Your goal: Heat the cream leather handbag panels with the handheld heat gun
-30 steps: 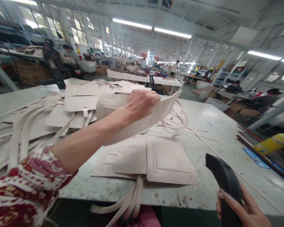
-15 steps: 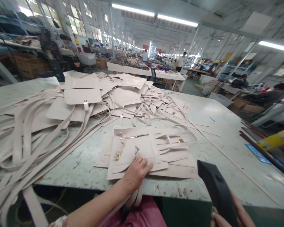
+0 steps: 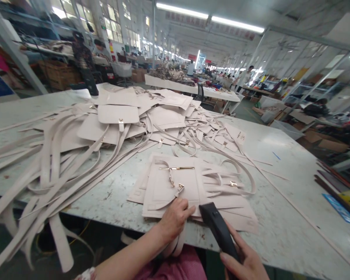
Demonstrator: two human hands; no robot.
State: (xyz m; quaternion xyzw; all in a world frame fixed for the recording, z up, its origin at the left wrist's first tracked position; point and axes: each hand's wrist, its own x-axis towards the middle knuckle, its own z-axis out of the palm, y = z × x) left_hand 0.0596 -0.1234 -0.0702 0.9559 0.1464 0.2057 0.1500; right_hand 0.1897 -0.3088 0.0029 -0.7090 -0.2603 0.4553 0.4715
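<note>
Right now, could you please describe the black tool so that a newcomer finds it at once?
Start with the big pale worktable and go to its near edge. There, the right hand holds the black tool, its far end pointing toward the left hand. It is dark, thick and slightly curved, unlike the flat, pale pieces beside it.

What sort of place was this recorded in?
Probably a bag-making workshop or factory floor. A beige panel with gold-coloured fittings lies under the left hand, similar beige flaps and long straps are heaped on the worktable, and people are among more tables behind.
</note>
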